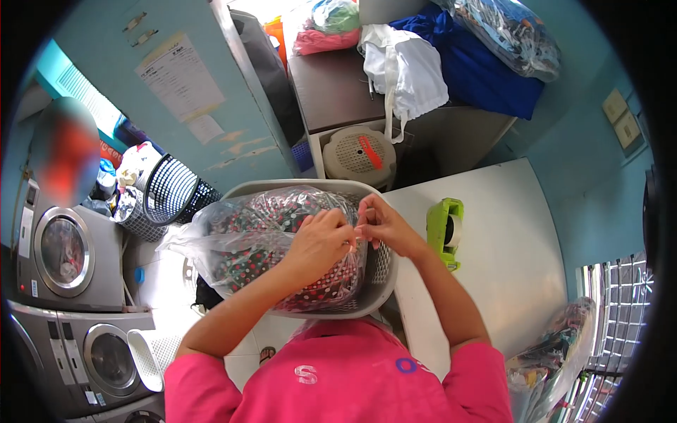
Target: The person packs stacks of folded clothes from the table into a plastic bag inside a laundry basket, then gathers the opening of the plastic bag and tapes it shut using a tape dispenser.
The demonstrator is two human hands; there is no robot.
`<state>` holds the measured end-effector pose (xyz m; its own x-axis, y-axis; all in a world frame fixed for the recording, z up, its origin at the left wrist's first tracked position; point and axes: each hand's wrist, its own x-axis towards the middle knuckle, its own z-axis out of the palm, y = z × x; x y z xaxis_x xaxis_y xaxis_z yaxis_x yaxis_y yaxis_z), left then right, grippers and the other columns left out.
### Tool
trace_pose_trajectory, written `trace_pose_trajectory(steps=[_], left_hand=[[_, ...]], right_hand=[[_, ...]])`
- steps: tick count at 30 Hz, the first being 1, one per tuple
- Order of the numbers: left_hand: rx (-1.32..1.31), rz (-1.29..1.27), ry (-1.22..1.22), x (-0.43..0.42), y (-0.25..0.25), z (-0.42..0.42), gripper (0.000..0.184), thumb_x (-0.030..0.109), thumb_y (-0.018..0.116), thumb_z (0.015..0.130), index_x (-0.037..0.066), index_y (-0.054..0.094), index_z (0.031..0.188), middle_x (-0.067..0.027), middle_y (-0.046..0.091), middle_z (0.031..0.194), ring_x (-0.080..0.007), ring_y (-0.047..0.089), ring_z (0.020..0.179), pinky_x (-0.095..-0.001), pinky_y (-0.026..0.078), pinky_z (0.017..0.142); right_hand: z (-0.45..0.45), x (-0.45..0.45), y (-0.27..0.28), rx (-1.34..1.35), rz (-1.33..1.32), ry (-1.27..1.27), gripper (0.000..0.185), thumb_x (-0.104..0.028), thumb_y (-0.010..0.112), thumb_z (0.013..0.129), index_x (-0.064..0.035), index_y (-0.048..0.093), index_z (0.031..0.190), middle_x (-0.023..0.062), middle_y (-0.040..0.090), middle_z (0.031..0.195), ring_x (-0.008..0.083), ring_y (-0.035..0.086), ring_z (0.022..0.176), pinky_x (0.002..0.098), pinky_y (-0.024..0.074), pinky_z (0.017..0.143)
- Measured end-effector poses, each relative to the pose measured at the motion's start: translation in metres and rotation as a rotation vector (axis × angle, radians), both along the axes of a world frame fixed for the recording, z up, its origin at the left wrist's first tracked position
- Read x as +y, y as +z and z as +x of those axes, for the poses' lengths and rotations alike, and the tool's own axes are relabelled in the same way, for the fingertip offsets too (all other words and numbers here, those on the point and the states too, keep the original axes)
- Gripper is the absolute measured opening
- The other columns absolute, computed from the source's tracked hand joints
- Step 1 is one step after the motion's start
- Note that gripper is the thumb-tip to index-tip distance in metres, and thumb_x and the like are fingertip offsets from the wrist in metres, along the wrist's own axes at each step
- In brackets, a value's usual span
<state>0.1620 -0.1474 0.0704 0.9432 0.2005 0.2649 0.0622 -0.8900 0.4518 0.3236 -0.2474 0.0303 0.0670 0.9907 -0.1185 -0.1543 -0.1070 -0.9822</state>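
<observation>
A clear plastic bag packed with dark, multicoloured dotted fabric lies in a grey laundry basket. The bag's loose, gathered end trails over the basket's left side. My left hand rests above the bag's right part, its fingers closed in a pinch. Just beside it, my right hand is also pinched, with its fingertips meeting those of the left. What sits between the fingertips is too small and clear to make out. To the right of my right hand, a green tape dispenser lies on the white table.
The white table spans the right side. Ahead, a dark counter carries white cloth, blue fabric and bagged laundry. Washing machines and a black basket stand left, near another person. A filled bag sits lower right.
</observation>
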Motion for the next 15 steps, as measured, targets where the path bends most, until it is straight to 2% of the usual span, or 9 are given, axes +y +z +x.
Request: trace_pose_trajectory(steps=[1,2,3,4,7,14,15], left_hand=[[0.026,-0.123,0.064,-0.003,0.001,-0.002,0.008,0.009,0.062,0.069,0.009,0.059,0.076,-0.0056,0.048,0.086,-0.0239,0.049,0.09,-0.0344,0.036,0.076],[0.025,-0.122,0.058,-0.007,-0.003,-0.003,0.008,0.009,0.062,0.069,0.009,0.059,0.076,-0.0056,0.048,0.086,-0.0239,0.049,0.09,-0.0344,0.036,0.076],[-0.01,-0.199,0.163,-0.012,-0.008,-0.003,0.008,0.008,0.062,0.069,0.009,0.059,0.077,-0.0054,0.049,0.087,-0.0237,0.049,0.09,-0.035,0.035,0.076],[-0.044,-0.277,0.272,-0.017,-0.013,-0.004,0.009,0.008,0.062,0.069,0.009,0.06,0.077,-0.0052,0.049,0.089,-0.0236,0.048,0.091,-0.0355,0.035,0.077],[-0.173,-0.16,0.353,-0.029,-0.019,-0.003,0.007,0.008,0.06,0.071,0.01,0.059,0.077,-0.0032,0.051,0.089,-0.0213,0.049,0.089,-0.0351,0.033,0.074],[-0.17,-0.059,0.298,-0.029,-0.017,-0.002,0.008,0.007,0.06,0.07,0.01,0.061,0.078,-0.0024,0.053,0.092,-0.0205,0.049,0.09,-0.0343,0.032,0.076],[-0.162,-0.119,0.326,-0.03,-0.018,-0.002,0.008,0.007,0.059,0.071,0.009,0.06,0.078,-0.0028,0.053,0.092,-0.0204,0.049,0.091,-0.034,0.032,0.077]], right_hand=[[-0.008,-0.008,-0.007,0.069,0.014,-0.136,0.027,-0.006,0.059,0.077,-0.0093,0.038,0.094,0.0008,0.051,0.07,0.0066,0.05,0.062,0.0182,0.0371,0.044],[-0.017,-0.014,-0.012,0.137,0.031,-0.27,0.028,-0.006,0.061,0.077,-0.0096,0.037,0.093,0.0009,0.052,0.071,0.0066,0.051,0.061,0.0183,0.0372,0.043],[-0.026,-0.02,-0.015,0.216,0.014,-0.365,0.031,-0.006,0.063,0.076,-0.0106,0.036,0.09,0.0014,0.053,0.071,0.0063,0.052,0.06,0.0171,0.0369,0.041],[-0.034,-0.026,-0.016,0.216,0.014,-0.366,0.031,-0.006,0.063,0.076,-0.0106,0.036,0.09,0.0014,0.053,0.071,0.0063,0.052,0.06,0.0171,0.0369,0.041],[-0.047,-0.034,-0.009,0.51,-0.042,-0.471,0.031,-0.002,0.063,0.076,-0.0123,0.036,0.087,0.0024,0.054,0.072,0.0064,0.053,0.058,0.0154,0.0358,0.038],[-0.046,-0.023,0.001,0.653,-0.018,-0.491,0.027,-0.003,0.061,0.078,-0.012,0.037,0.086,0.0036,0.054,0.071,0.0072,0.052,0.057,0.0157,0.0372,0.041],[-0.051,-0.022,0.004,0.67,0.042,-0.639,0.024,-0.004,0.061,0.078,-0.0108,0.04,0.088,0.0039,0.055,0.074,0.0074,0.051,0.059,0.0171,0.0387,0.045]])
